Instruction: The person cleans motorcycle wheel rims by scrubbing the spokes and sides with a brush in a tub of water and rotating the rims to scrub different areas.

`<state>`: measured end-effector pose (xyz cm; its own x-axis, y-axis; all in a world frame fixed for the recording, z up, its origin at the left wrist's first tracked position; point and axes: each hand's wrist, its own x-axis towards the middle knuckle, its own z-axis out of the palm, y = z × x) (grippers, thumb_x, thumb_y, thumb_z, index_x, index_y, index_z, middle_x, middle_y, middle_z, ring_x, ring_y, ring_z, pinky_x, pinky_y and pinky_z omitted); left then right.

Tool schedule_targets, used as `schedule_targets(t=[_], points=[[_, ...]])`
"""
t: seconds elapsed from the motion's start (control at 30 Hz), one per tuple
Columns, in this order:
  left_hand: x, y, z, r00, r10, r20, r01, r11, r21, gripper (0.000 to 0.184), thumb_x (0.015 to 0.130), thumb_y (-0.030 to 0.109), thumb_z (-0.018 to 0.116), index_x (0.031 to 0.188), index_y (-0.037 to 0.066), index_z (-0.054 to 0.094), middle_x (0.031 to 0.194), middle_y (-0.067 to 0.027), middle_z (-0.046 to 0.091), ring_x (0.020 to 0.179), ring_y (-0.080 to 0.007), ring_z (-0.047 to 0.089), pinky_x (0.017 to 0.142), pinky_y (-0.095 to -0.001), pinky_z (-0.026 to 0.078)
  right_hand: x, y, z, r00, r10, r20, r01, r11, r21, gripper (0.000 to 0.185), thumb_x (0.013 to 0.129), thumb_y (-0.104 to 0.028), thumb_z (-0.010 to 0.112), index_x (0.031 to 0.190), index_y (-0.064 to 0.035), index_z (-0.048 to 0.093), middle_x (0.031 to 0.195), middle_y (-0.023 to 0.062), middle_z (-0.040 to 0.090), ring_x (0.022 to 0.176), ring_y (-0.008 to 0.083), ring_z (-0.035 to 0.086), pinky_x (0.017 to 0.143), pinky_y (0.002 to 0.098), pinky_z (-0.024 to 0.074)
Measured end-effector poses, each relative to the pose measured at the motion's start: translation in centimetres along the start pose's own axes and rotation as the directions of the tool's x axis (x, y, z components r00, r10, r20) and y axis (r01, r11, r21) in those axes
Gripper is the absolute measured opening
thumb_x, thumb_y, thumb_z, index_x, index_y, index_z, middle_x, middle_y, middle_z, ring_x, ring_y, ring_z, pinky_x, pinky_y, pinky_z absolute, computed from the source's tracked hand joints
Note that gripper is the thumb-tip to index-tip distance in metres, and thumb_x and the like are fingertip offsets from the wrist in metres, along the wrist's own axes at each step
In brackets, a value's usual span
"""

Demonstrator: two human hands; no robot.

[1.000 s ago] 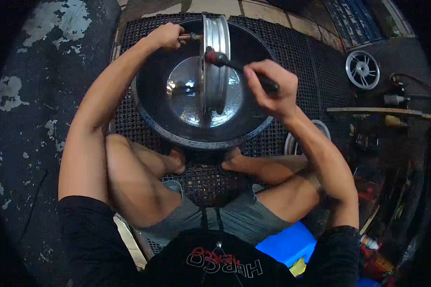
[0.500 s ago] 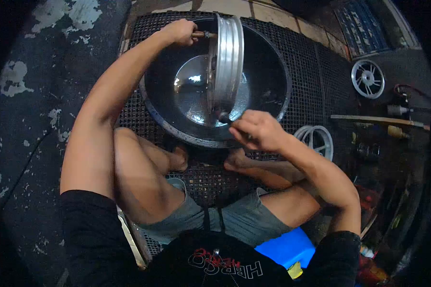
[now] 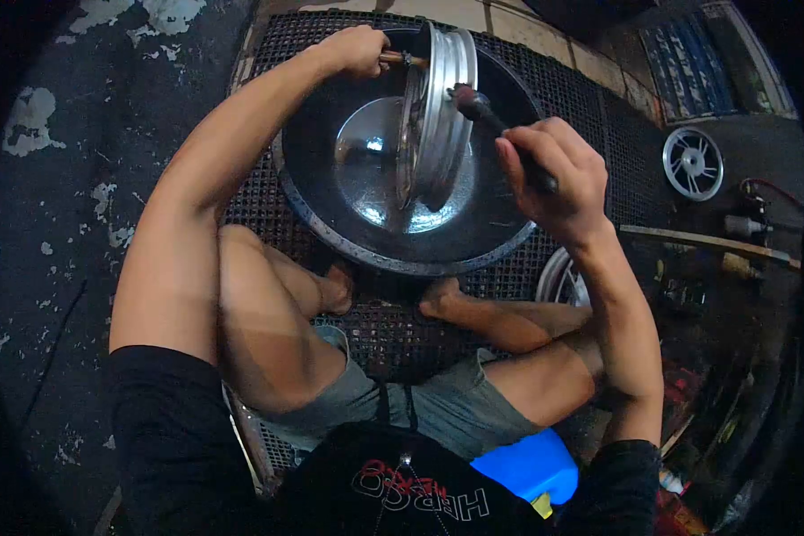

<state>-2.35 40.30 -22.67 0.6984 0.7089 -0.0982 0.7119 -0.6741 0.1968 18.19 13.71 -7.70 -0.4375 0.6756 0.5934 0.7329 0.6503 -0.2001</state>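
A silver wheel rim (image 3: 445, 125) stands on edge in a large round black basin (image 3: 353, 255) with shiny liquid at its bottom. My left hand (image 3: 357, 52) is closed around a brownish rod (image 3: 391, 57) that reaches to the rim's left side. On the other side, my right hand (image 3: 570, 183) grips the dark handle of a brush (image 3: 481, 109). The brush head meets the rim's outer face near its upper right. Part of the rim's lower edge sits low in the basin, and I cannot tell whether it touches the liquid.
Black grid matting (image 3: 590, 116) lies under the basin. A second wheel (image 3: 692, 163) rests at the right, and another pale rim (image 3: 563, 279) is partly hidden behind my right forearm. A wooden strip (image 3: 706, 241) and a blue container (image 3: 531, 469) lie to the right.
My right hand has moved up and to the right with the brush, from the rim's lower end to its upper right face. In view, the rim and my left hand sit slightly further right.
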Motion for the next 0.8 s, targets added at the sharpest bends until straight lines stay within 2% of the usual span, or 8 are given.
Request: schedule_targets(t=[0.2,0.33,0.43,0.5,0.63,0.67,0.73,0.8], points=[[-0.1,0.6,-0.5,0.999,-0.037,0.026,0.037,0.999,-0.011,0.04,0.074,0.019,0.076,0.113,0.011,0.07,0.097,-0.019,0.072,0.094,-0.0376,0.07,0.085,-0.0488,0.056,-4.2,-1.5,1.1,0.922,-0.31,0.234,0.316,0.949,0.012,0.014,0.08,-0.003,0.074,0.084,0.0004,0.062,0.069,0.0058,0.054,0.059,0.0201,0.054,0.05,0.0328,0.0437],[-0.5,0.7,-0.9,0.998,-0.037,0.041,0.036,0.999,0.017,0.038,0.082,0.027,0.074,0.115,0.011,0.07,0.105,-0.0191,0.072,0.1,-0.0365,0.069,0.089,-0.0475,0.055,-6.9,-4.3,2.0,0.844,-0.309,0.438,0.302,0.949,0.089,0.011,0.083,-0.01,0.068,0.086,-0.0013,0.062,0.077,0.0046,0.053,0.07,0.0196,0.056,0.06,0.0331,0.0461],[0.4,-0.2,-0.1,0.999,0.027,0.047,-0.027,1.0,-0.008,0.047,0.069,0.016,0.077,0.116,0.01,0.07,0.101,-0.02,0.072,0.096,-0.037,0.07,0.086,-0.0477,0.056,-9.3,-4.5,4.1,0.825,-0.303,0.477,0.245,0.953,0.181,0.014,0.08,-0.013,0.066,0.088,-0.0024,0.062,0.078,0.0053,0.056,0.072,0.0216,0.058,0.063,0.0353,0.0486],[0.5,-0.3,0.4,0.999,0.036,0.006,-0.036,0.999,0.005,0.047,0.069,0.015,0.077,0.115,0.01,0.07,0.1,-0.0191,0.073,0.095,-0.0364,0.07,0.086,-0.0475,0.056,-10.0,-4.0,5.3,0.817,-0.297,0.494,0.212,0.952,0.22,0.015,0.079,-0.015,0.067,0.088,-0.0038,0.061,0.077,0.0064,0.057,0.072,0.0237,0.059,0.064,0.0374,0.0498],[0.3,-0.3,0.3,1.0,0.0,-0.014,0.0,1.0,-0.006,0.045,0.069,0.016,0.078,0.113,0.011,0.071,0.099,-0.0173,0.073,0.094,-0.0359,0.07,0.085,-0.0472,0.056,-7.4,-2.3,4.3,0.882,-0.067,0.467,-0.121,0.924,0.363,0.013,0.077,-0.009,0.072,0.082,-0.0062,0.06,0.072,0.0092,0.057,0.069,0.0294,0.061,0.061,0.042,0.0494],[0.1,-0.2,0.1,1.0,-0.015,0.011,0.015,1.0,-0.02,0.045,0.069,0.016,0.078,0.113,0.011,0.071,0.1,-0.0173,0.073,0.094,-0.036,0.07,0.085,-0.047,0.056,-6.1,-1.6,3.8,0.897,-0.016,0.441,-0.132,0.943,0.304,0.009,0.08,-0.005,0.072,0.079,-0.0045,0.062,0.071,0.0098,0.061,0.065,0.0299,0.062,0.057,0.04,0.0489],[0.1,0.2,-0.3,0.998,-0.035,0.059,0.038,0.998,-0.046,0.045,0.07,0.017,0.078,0.114,0.011,0.071,0.101,-0.0175,0.073,0.095,-0.0362,0.07,0.086,-0.0466,0.056,-3.5,-0.3,3.0,0.943,0.173,0.285,-0.253,0.929,0.272,0.007,0.079,-0.008,0.073,0.079,-0.0058,0.066,0.072,0.0126,0.064,0.064,0.0279,0.065,0.058,0.0364,0.0511],[0.2,0.1,-0.5,0.997,-0.036,0.075,0.038,0.999,-0.025,0.044,0.071,0.017,0.077,0.114,0.011,0.071,0.102,-0.0178,0.073,0.095,-0.0363,0.07,0.087,-0.0466,0.056,-0.9,1.0,1.6,0.891,0.394,0.226,-0.444,0.861,0.248,0.018,0.088,-0.016,0.072,0.076,-0.003,0.069,0.061,0.0093,0.063,0.048,0.0164,0.059,0.046,0.0309,0.0442]])
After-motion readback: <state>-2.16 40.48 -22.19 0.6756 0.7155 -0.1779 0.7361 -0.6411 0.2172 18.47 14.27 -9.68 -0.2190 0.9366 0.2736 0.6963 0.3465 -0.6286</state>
